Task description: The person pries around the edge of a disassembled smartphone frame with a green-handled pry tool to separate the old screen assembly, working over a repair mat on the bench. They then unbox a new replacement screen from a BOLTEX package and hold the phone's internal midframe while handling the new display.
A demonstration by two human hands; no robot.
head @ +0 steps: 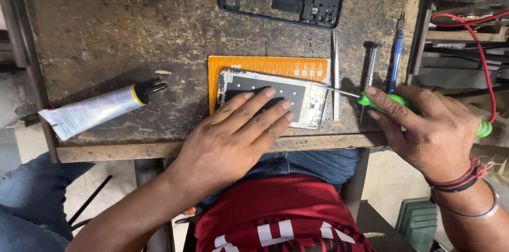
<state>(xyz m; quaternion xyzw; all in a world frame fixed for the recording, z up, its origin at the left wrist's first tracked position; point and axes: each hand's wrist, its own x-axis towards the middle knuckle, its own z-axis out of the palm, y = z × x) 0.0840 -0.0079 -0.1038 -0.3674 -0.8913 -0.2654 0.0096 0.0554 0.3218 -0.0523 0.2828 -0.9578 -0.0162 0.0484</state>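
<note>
An opened phone body (297, 95) lies face down on an orange mat (265, 65) near the front of a worn wooden bench (106, 34). My left hand (238, 135) rests flat on the phone, fingers spread over its dark inner plate. My right hand (429, 130) grips a green-handled screwdriver (392, 102); its thin metal shaft points left and its tip touches the phone's right end.
A glue tube (98, 109) with a black cap lies at the left. A black phone frame (286, 3) sits at the back. Tweezers (335, 72), a metal driver (371, 64) and a blue driver (395, 58) lie right of the mat. A red wire (485, 61) loops at the right.
</note>
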